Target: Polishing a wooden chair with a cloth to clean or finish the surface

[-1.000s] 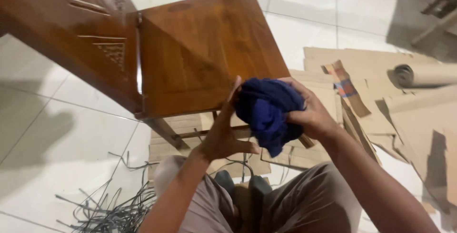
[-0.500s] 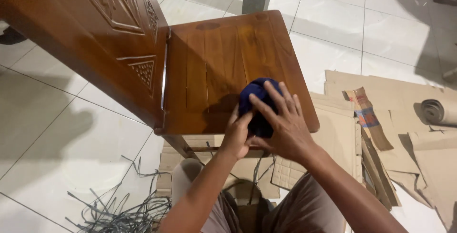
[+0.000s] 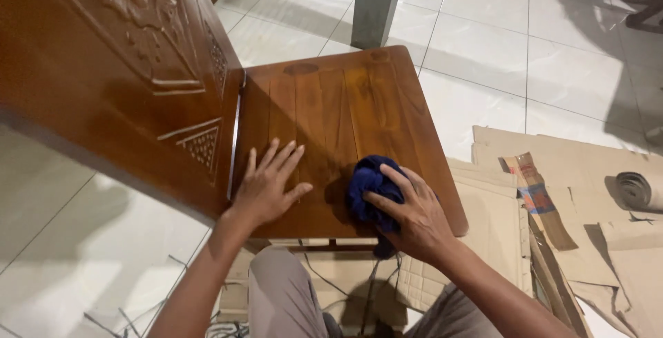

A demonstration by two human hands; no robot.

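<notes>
A glossy brown wooden chair stands before me, its slatted seat (image 3: 345,110) flat and its carved backrest (image 3: 117,69) rising at the left. My left hand (image 3: 266,186) lies flat on the seat's near left part, fingers spread, holding nothing. My right hand (image 3: 407,210) presses a bunched dark blue cloth (image 3: 366,186) onto the seat near its front right edge; part of the cloth hangs over the edge.
Flattened cardboard sheets (image 3: 594,193) and a cardboard roll (image 3: 639,191) lie on the white tiled floor at the right. A grey post (image 3: 376,3) stands behind the chair. Dark strips (image 3: 124,317) lie on the floor at lower left. My knees are below the seat.
My left hand let go of the cloth and moved left to lie flat on the seat. My right hand with the cloth slid toward the seat's front right edge.
</notes>
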